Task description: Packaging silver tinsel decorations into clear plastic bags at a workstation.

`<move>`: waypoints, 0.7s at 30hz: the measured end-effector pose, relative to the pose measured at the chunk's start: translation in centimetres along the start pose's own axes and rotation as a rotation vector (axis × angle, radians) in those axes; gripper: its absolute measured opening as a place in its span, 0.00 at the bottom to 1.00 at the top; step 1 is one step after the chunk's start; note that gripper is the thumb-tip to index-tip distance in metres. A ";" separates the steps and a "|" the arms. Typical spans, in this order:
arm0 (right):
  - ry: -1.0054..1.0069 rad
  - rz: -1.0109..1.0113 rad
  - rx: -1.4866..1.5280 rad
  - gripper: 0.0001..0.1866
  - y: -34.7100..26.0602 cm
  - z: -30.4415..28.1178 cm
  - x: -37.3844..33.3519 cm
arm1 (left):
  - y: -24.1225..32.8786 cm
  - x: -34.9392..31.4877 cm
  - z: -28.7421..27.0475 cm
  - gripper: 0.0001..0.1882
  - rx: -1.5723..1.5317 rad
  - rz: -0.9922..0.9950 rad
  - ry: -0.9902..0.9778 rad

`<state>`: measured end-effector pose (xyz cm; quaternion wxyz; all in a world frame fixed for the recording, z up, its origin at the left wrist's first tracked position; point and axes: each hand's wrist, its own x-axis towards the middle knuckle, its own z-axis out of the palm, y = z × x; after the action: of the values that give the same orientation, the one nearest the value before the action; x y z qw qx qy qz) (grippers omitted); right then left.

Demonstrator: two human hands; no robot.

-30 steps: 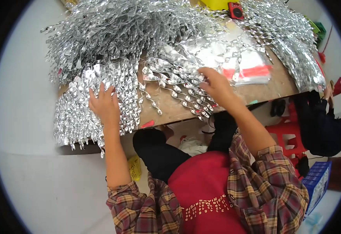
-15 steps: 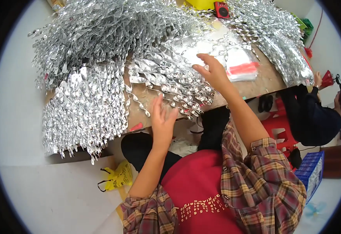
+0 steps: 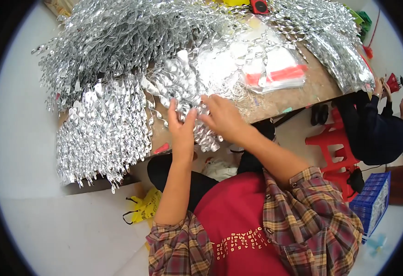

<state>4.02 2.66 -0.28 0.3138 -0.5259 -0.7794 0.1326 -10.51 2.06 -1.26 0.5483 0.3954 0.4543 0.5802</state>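
Small bunch of silver foil spirals (image 3: 197, 117) at near edge of wooden table (image 3: 303, 94), gathered between both hands, likely to separate it from the bulk. Left hand (image 3: 181, 126) closed on bunch from left, fingers up; right hand (image 3: 223, 117) curled over its top. Larger spiral heaps (image 3: 105, 92) draped over left edge. Clear packets with red strip (image 3: 275, 69) behind.

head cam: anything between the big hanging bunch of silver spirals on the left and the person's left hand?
Head view: mostly bare wooden table separates the hanging bunch from the left hand, with one loose silver spiral strand and a small red scrap at the table's edge.
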 end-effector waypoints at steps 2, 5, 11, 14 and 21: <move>-0.070 0.046 0.061 0.28 -1.0 0.0 -0.8 | 0.5 0.0 -0.5 0.36 0.141 0.048 0.009; -0.030 0.016 0.178 0.30 0.4 -1.0 0.1 | -0.1 0.0 -1.8 0.35 0.334 0.142 0.028; -0.138 0.261 0.487 0.29 2.3 -2.1 0.3 | 0.3 -0.5 -1.6 0.35 0.816 0.303 0.008; -0.094 0.107 0.360 0.28 0.7 1.5 -1.0 | -0.9 -0.1 -4.3 0.35 0.736 0.286 0.007; -0.028 0.110 0.457 0.30 -2.5 2.8 -2.7 | -0.3 -1.1 -1.7 0.36 0.756 0.303 0.031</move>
<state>1.14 -0.45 -2.01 0.4062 -0.4810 -0.7034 0.3298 -12.01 0.83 -1.94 0.2657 0.6228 0.5804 0.4524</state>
